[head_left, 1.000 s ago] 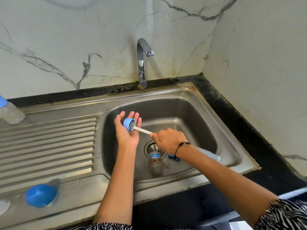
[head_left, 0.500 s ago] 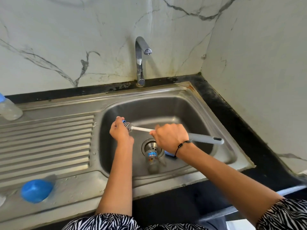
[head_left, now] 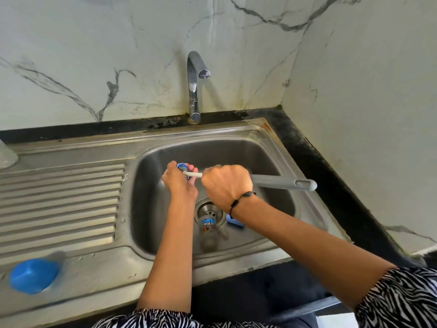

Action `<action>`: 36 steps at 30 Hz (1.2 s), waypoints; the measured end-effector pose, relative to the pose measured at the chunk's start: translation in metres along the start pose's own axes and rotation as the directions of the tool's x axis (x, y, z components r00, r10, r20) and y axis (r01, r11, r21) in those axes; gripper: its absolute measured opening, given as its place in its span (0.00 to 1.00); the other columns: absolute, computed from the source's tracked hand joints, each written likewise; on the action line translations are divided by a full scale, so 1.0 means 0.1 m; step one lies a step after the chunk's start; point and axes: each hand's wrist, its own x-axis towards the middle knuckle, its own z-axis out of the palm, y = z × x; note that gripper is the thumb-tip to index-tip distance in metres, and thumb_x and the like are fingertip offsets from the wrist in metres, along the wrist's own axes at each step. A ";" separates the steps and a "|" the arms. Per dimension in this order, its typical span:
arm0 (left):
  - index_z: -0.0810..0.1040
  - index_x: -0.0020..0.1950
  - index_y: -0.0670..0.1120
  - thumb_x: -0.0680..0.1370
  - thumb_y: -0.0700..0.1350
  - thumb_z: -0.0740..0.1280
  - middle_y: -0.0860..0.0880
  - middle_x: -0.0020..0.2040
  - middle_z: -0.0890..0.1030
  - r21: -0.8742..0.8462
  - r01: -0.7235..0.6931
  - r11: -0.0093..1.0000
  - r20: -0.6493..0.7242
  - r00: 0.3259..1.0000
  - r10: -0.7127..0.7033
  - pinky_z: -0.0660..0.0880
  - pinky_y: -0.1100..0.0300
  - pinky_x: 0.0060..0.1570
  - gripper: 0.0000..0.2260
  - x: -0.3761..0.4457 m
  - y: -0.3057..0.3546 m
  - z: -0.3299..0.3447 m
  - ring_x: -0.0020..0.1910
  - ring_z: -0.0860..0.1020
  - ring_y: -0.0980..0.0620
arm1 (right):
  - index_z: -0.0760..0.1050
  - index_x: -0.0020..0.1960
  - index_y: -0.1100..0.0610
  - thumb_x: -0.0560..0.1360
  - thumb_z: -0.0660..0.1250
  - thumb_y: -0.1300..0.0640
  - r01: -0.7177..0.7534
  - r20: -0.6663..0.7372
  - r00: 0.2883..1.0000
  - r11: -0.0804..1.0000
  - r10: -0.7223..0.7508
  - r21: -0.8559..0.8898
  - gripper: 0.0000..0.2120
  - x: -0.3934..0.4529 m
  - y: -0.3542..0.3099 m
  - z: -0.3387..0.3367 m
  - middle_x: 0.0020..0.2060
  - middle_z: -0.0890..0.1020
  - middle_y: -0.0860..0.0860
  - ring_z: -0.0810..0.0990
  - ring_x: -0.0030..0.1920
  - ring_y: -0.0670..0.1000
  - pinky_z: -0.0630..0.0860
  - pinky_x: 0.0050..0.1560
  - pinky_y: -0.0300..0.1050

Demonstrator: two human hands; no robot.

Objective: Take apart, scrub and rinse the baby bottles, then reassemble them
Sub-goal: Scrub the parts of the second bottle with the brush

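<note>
A stainless steel sink [head_left: 78, 147] is set into a black desk [head_left: 331, 166]. A blue cap [head_left: 33, 275] lies on its ribbed drainboard [head_left: 59, 200]; a clear bottle [head_left: 209, 235] and a blue piece [head_left: 234, 222] lie in the basin [head_left: 151, 209], by the drain [head_left: 208, 209].

sleeves [head_left: 399, 297]: short, black-and-white zebra print, both arms | bracelet [head_left: 238, 201]: thin black cord, small beads, right wrist | forearms bare | garment hem: same zebra print

A chrome faucet [head_left: 194, 86] rises behind the steel sink [head_left: 264, 152] — its ribbed drainboard [head_left: 59, 204] stretches left. White marble-veined walls [head_left: 118, 55] meet at a corner, edged by a dark, grimy desk [head_left: 331, 176].
</note>
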 end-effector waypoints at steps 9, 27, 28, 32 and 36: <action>0.69 0.39 0.43 0.77 0.39 0.58 0.45 0.29 0.73 -0.230 -0.041 0.972 -0.046 0.998 0.031 0.70 0.62 0.28 0.07 -0.06 -0.12 -0.09 0.26 0.71 0.50 | 0.77 0.53 0.60 0.79 0.57 0.50 -0.293 0.411 0.908 0.831 0.085 0.474 0.16 0.14 0.35 0.15 0.49 0.80 0.58 0.77 0.45 0.57 0.69 0.37 0.41; 0.68 0.38 0.41 0.80 0.42 0.57 0.44 0.32 0.71 -0.176 0.020 0.984 -0.050 0.998 -0.030 0.74 0.61 0.26 0.11 -0.21 -0.06 0.15 0.24 0.73 0.51 | 0.76 0.54 0.56 0.79 0.55 0.59 0.025 0.047 0.998 0.990 -0.032 0.141 0.11 -0.08 0.44 -0.02 0.50 0.81 0.54 0.80 0.50 0.58 0.66 0.39 0.45; 0.68 0.39 0.41 0.80 0.42 0.58 0.44 0.34 0.71 -0.169 0.012 0.986 -0.062 0.998 -0.023 0.74 0.59 0.29 0.11 -0.23 -0.09 0.20 0.28 0.72 0.50 | 0.75 0.54 0.57 0.79 0.55 0.60 0.039 0.034 0.998 0.992 -0.043 0.123 0.11 -0.06 0.45 -0.03 0.50 0.81 0.54 0.80 0.50 0.58 0.66 0.38 0.45; 0.68 0.41 0.40 0.82 0.45 0.58 0.43 0.38 0.71 -0.116 -0.013 0.993 -0.118 0.993 0.000 0.76 0.55 0.40 0.13 -0.27 -0.08 0.28 0.35 0.74 0.49 | 0.73 0.56 0.59 0.80 0.50 0.62 0.063 0.007 0.998 0.991 -0.064 0.116 0.14 -0.03 0.36 0.02 0.51 0.81 0.54 0.80 0.50 0.59 0.65 0.38 0.45; 0.69 0.49 0.40 0.82 0.47 0.59 0.43 0.41 0.73 -0.110 -0.081 0.991 -0.170 0.983 0.061 0.78 0.55 0.44 0.10 -0.27 -0.03 0.25 0.37 0.76 0.49 | 0.72 0.57 0.61 0.78 0.53 0.64 0.039 0.015 0.999 0.989 -0.041 0.146 0.12 0.00 0.27 0.08 0.50 0.81 0.55 0.81 0.49 0.59 0.65 0.36 0.45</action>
